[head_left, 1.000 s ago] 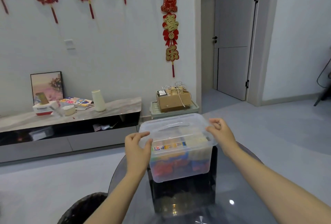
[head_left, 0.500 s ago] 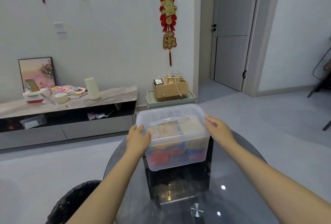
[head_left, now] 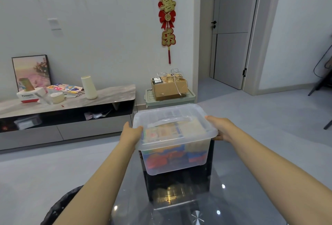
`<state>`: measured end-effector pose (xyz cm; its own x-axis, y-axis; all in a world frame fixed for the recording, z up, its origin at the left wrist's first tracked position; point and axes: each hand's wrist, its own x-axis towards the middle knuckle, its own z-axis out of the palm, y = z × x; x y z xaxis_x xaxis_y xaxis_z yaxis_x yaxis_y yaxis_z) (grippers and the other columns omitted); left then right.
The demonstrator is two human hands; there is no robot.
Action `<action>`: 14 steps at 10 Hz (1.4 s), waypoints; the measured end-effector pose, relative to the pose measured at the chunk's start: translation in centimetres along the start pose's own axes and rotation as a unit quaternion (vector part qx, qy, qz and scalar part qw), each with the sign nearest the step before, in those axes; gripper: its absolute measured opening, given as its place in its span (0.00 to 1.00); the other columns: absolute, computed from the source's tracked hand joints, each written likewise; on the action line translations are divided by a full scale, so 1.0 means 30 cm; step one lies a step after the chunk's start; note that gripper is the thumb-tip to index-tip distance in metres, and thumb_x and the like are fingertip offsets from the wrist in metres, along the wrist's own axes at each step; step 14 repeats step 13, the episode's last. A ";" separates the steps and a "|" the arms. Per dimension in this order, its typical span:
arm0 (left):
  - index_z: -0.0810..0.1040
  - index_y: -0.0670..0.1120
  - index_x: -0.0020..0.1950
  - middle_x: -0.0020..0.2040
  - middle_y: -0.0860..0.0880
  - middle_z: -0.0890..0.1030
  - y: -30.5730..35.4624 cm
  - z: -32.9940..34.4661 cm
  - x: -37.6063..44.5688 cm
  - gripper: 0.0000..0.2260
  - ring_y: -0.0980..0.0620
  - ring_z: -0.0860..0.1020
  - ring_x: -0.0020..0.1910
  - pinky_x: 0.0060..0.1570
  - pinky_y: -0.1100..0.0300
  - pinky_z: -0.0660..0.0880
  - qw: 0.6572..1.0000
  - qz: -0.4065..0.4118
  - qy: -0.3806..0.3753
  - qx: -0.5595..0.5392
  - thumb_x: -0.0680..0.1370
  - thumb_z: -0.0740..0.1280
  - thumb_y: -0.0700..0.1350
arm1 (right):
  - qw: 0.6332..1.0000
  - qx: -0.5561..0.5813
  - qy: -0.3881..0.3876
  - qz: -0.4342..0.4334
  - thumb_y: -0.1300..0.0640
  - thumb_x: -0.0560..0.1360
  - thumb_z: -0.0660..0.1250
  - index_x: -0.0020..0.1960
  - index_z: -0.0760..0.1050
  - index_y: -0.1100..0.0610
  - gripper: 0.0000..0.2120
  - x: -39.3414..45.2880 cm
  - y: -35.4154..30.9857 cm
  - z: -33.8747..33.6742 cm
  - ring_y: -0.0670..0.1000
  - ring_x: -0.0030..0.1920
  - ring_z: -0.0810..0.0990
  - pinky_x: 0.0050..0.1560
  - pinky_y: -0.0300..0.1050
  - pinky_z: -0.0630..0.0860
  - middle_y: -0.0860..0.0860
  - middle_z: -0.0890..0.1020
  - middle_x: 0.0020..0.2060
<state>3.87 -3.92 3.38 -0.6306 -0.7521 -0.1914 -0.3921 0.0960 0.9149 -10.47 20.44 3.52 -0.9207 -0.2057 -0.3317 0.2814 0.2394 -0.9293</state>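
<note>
Clear plastic box (head_left: 177, 145) at the far rounded edge of the dark glass worktop (head_left: 233, 197); beyond that edge, open grey floor (head_left: 251, 120) up to the low cabinet (head_left: 89, 127). Gripped at the rim: left hand (head_left: 131, 133) curled round the left side, right hand (head_left: 221, 127) round the right. Lid (head_left: 161, 113) shut, moulded handle (head_left: 168, 120) on top, colourful pieces (head_left: 172, 158) packed inside.
</note>
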 end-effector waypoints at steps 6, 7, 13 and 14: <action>0.72 0.48 0.69 0.66 0.45 0.77 0.026 0.014 0.010 0.22 0.42 0.76 0.62 0.57 0.52 0.73 0.973 0.157 0.115 0.122 0.75 0.68 0.43 | 0.916 -0.296 0.122 -0.240 0.62 0.73 0.60 0.25 0.58 0.55 0.21 0.013 -0.034 0.016 0.49 0.26 0.58 0.27 0.43 0.54 0.51 0.61 0.23; 0.71 0.48 0.69 0.67 0.45 0.76 0.037 0.021 0.038 0.23 0.43 0.75 0.64 0.60 0.51 0.72 0.975 0.152 0.107 0.120 0.75 0.68 0.44 | 0.918 -0.287 0.125 -0.242 0.60 0.74 0.61 0.24 0.60 0.56 0.21 0.033 -0.040 0.016 0.49 0.27 0.60 0.26 0.42 0.55 0.51 0.63 0.22; 0.67 0.47 0.71 0.70 0.42 0.70 0.255 0.108 0.280 0.24 0.41 0.73 0.64 0.61 0.49 0.71 0.926 0.148 0.039 0.345 0.76 0.62 0.50 | 0.854 -0.446 0.112 -0.244 0.55 0.72 0.62 0.53 0.75 0.59 0.12 0.236 -0.283 0.123 0.60 0.53 0.79 0.41 0.46 0.71 0.56 0.79 0.46; 0.67 0.47 0.71 0.70 0.42 0.70 0.255 0.108 0.280 0.24 0.41 0.73 0.64 0.61 0.49 0.71 0.926 0.148 0.039 0.345 0.76 0.62 0.50 | 0.854 -0.446 0.112 -0.244 0.55 0.72 0.62 0.53 0.75 0.59 0.12 0.236 -0.283 0.123 0.60 0.53 0.79 0.41 0.46 0.71 0.56 0.79 0.46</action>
